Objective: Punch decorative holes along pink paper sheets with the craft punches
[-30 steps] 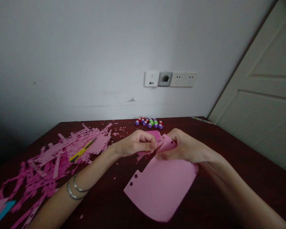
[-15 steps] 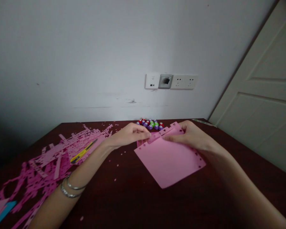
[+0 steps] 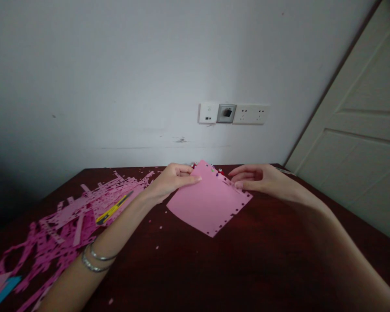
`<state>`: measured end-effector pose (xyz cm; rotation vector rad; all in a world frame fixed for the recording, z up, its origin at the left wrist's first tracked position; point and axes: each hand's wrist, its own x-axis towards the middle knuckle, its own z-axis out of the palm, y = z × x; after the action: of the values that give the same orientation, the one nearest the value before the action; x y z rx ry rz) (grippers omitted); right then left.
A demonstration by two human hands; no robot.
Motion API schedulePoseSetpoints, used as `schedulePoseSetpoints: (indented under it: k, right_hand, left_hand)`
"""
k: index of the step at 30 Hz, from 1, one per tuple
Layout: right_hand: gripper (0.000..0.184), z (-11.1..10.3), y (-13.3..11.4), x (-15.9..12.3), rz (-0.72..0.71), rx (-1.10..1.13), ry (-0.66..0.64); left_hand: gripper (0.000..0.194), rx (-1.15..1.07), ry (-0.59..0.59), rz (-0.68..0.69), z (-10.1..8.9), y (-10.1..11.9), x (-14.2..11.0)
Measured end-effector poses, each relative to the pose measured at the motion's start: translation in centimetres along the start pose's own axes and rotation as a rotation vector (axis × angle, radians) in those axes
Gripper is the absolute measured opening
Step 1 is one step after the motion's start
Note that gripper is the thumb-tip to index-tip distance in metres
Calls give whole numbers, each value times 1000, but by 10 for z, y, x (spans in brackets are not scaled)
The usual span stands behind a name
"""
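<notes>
A pink sheet of paper [image 3: 201, 201] is held up above the table, turned so one corner points toward me. Small dark punched holes run along its two right-hand edges. My left hand [image 3: 177, 180] pinches the upper left edge, thumb on the near face. At the right edge, my right hand [image 3: 260, 177] has its fingers and thumb apart, the thumb tip close to the punched border. Whether it touches the paper I cannot tell. Behind the sheet, small round punches, one of them red [image 3: 220, 171], are mostly hidden.
A heap of pink punched paper strips [image 3: 68, 221] covers the table's left side, with a yellow utility knife [image 3: 112, 209] on it. Blue paper [image 3: 4, 292] lies at the lower left. Tiny paper bits dot the dark red table [image 3: 195, 277]. Wall sockets [image 3: 251, 114] are behind.
The sheet has been turned, and its punched edges now face right. My right hand has loosened its grip and shifted right. My left hand has moved slightly left along with the paper.
</notes>
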<state>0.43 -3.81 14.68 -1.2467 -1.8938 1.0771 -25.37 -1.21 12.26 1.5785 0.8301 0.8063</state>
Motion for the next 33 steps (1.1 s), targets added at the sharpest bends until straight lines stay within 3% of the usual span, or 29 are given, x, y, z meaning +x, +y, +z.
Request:
schedulePoseSetpoints:
  k: [3,9,12,19,26,33]
  right_hand:
    - [38,0,-8,-7,-73,-91,-1]
    - [36,22,-18,-16,-94,-98,-327]
    - [35,30,-17,-16,-82,-32,-390]
    - [34,40,-13,-13,-93,-15,-368]
    - [33,46,-13,-13,-119,-58,-326]
    - [32,51,-15,-11,-289,-236,-216]
  left_hand:
    - [24,131,-169,-57,4,5,-4]
    - [29,292,-410,-18,11,6,-7]
    - [31,354,-458,-3,9,4,-7]
    - [30,347,-496,7,11,4,-7]
    - [23,293,-369,117,21,7,-8]
    - [26,274,-342,102,24,6,-10]
